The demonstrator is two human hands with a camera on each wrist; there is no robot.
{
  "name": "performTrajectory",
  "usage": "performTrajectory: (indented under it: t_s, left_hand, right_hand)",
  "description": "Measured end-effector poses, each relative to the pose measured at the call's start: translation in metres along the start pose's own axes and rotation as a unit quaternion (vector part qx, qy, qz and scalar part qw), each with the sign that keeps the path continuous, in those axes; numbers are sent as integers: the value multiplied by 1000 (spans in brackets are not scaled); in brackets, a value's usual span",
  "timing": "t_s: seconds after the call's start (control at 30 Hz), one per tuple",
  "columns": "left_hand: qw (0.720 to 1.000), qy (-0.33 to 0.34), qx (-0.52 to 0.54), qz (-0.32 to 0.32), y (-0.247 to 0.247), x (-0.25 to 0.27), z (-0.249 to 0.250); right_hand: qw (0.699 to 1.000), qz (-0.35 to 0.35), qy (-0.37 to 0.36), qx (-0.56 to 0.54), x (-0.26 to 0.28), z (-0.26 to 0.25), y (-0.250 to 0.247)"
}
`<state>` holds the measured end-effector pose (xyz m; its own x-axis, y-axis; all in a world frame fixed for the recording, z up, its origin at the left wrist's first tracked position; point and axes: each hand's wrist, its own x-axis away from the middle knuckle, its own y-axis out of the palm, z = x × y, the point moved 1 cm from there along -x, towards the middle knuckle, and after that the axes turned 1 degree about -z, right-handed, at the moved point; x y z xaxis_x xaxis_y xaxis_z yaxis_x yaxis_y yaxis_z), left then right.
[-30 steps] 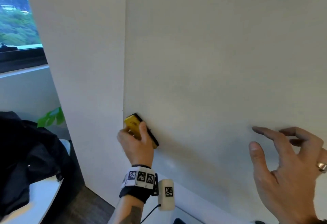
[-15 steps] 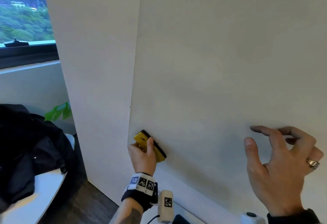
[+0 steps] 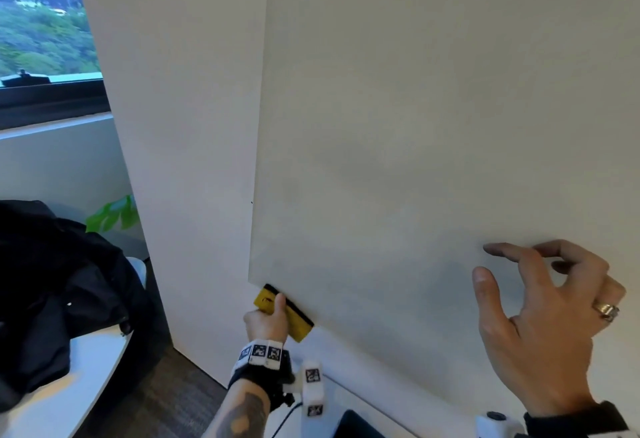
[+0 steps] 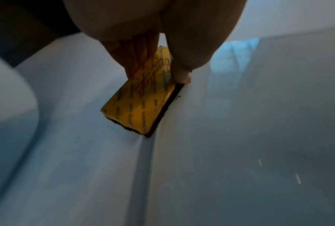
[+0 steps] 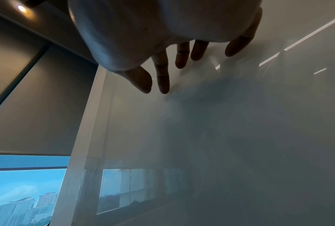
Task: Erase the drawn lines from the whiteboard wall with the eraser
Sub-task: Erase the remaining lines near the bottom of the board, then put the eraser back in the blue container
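The yellow eraser (image 3: 290, 313) with a black felt face sits at the bottom left corner of the whiteboard wall (image 3: 433, 133), its felt against the board's lower edge. My left hand (image 3: 268, 320) grips it, thumb along its yellow back; the left wrist view shows the eraser (image 4: 141, 104) pinched between thumb and fingers. My right hand (image 3: 540, 316) hangs open in front of the board at the lower right, fingers spread and loosely bent, holding nothing. The right hand's fingertips (image 5: 162, 85) hover by the glossy surface. No drawn lines show on the board.
A plain white wall panel (image 3: 180, 126) stands left of the board. Further left are a window (image 3: 41, 22), a black jacket (image 3: 59, 299) on a white desk (image 3: 69, 385), and green plant leaves (image 3: 112, 214). Dark carpet lies below.
My left hand has slid the eraser down the board's left edge to its bottom corner. The right hand has stayed open in about the same place.
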<state>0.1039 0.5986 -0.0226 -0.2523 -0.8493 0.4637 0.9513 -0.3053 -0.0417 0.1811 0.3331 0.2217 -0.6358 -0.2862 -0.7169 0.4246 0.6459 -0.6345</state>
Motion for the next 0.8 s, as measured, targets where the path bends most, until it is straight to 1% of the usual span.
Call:
performTrajectory:
  t_s: [0.03,0.07,0.13,0.2,0.27,0.3,0.33,0.4,0.5,0.53,0.63,0.7,0.77,0.8]
  left_hand:
    - [1000,-11,-8,-8,-2,-3,-6]
    - [1000,2,-16,-14,-1,-3,-6]
    - [998,57,-1,-23,8,5,3]
    - [993,106,45,-32,19,24,19]
    - [987,136,75,-35,27,38,34]
    - [986,144,82,-31,29,37,36]
    - [986,145,81,-26,28,31,36]
    - [991,111,74,-13,20,11,27]
    - [999,-5,37,7,-1,-18,13]
    - [1000,-18,24,0,-9,-22,10]
    - [999,15,5,-46,-17,-17,4]
    - [996,46,-10,-73,-13,-6,-13]
    - [994,38,-35,-99,-10,18,-35]
    - [991,33,-43,-122,-7,32,-46]
  right_hand:
    - [1000,-1,-5,-2,1,1,-1]
    - [1000,-1,-11,-3,1,2,-1]
    - [1000,-4,-14,10,1,3,0]
    - [1000,-4,-14,24,1,3,2]
    - [1000,0,-10,22,1,3,2]
    - [1000,0,-7,21,2,3,3]
    - [1000,0,-7,21,2,2,3]
    - [1000,-4,-16,18,1,2,2]
    - [999,-29,-16,17,2,5,-1]
    - [999,-35,-17,9,3,7,-3]
    - [998,-48,-28,-40,4,9,-9]
    - [995,-45,-30,-85,7,12,-15]
    - [991,-25,-37,-122,14,13,-19]
    - [989,-20,-45,-140,20,13,-20]
